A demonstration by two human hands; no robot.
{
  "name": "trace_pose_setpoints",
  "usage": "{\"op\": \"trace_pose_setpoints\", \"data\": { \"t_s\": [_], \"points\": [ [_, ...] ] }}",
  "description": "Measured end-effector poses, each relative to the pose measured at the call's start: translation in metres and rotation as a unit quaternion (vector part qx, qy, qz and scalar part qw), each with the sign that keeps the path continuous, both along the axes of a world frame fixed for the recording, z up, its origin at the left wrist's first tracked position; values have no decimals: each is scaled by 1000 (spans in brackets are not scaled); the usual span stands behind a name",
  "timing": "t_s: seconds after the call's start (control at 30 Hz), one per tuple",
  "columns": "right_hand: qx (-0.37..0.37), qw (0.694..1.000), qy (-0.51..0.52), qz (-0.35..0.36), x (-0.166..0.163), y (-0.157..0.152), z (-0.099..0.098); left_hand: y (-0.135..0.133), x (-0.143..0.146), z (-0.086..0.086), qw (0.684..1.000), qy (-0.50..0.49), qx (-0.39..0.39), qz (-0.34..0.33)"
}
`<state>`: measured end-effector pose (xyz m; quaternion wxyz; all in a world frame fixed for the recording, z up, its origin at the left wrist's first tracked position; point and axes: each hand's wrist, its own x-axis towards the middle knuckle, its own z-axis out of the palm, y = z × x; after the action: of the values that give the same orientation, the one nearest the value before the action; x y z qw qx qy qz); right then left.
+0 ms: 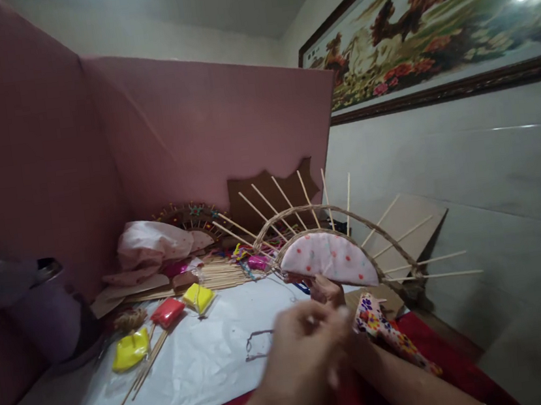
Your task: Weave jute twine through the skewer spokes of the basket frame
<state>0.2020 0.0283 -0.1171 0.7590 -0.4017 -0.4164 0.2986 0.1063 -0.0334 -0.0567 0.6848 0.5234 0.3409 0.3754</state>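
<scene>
A half-round stick frame (308,208) stands up in front of me. Pale wooden sticks fan out from it, and brown twisted cord runs across them in an arc. At its middle is a half circle of white dotted cloth (329,259). My right hand (328,291) is closed on the frame's lower edge, just under the cloth. Closer to me, my left hand (307,342) is blurred, its fingers curled in a pinch; whatever they hold is too small or smeared to make out. Flowered cloth (390,332) lies by my right forearm.
On the white sheet (195,356) lie yellow (131,350) and red packets (168,312), loose sticks (223,274) and a thin dark loop (255,343). A second decorated fan (193,215), crumpled cloth (150,243) and brown cardboard (262,197) stand behind. A purple container (50,315) is at left.
</scene>
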Motion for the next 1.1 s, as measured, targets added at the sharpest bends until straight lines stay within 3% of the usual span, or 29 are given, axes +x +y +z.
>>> {"op": "trace_pose_setpoints", "data": {
  "t_s": [0.1,0.17,0.33,0.6,0.8,1.1],
  "points": [
    [36,995,4,90,-8,0,7,24,-46,7,975,2,48,217],
    [64,985,7,160,-10,-2,8,38,-66,7,962,-36,67,263],
    [74,967,-1,242,-12,-4,-3,54,-78,-4,968,-147,58,197],
    [15,952,64,300,-19,-2,-12,60,-79,-30,948,-139,90,270],
    [-103,953,142,247,-20,4,-23,54,-79,-41,950,-103,120,268],
    [-94,956,127,246,-24,-3,-9,51,-77,-44,971,-80,51,218]
  ]
}}
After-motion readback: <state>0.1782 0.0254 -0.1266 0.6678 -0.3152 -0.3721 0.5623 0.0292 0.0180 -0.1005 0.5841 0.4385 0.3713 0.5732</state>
